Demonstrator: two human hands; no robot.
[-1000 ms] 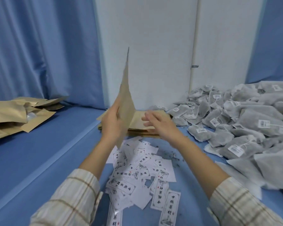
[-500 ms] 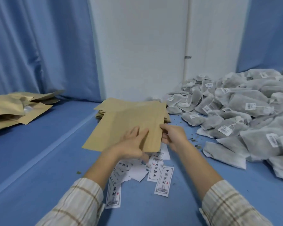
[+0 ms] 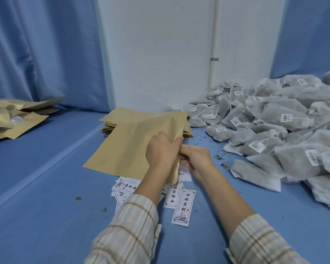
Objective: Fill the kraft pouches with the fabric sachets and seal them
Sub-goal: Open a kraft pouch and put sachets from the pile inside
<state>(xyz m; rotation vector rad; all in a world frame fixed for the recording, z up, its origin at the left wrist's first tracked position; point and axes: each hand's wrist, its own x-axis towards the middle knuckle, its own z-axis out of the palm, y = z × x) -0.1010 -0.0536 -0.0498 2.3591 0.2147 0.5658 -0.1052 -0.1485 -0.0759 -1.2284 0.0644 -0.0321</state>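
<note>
- While the blue desk [image 3: 36, 197] serves as the packing line, grey fabric sachets [image 3: 274, 119] lie heaped at right, near to hand.
- Spare kraft pouches [image 3: 111, 128] sit stacked behind; others [image 3: 17, 119] lie far left.
- One kraft pouch [image 3: 126, 149] is held low over printed labels [image 3: 183, 208], apparently for opening.
- Left hand [image 3: 160, 151] grips its mouth edge; right hand [image 3: 196, 157], fingers curled, pinches the same edge.

Soft, even light is falling from overhead, no glare. Faint shadows are sitting under the forearms and under the brown pouch [image 3: 130, 147] on the blue worktop [image 3: 36, 216]. Pic is looking slightly soft w/ compression smear; wide-angle lens is bending the edges, esp. the sleeves [image 3: 130, 231].
</note>
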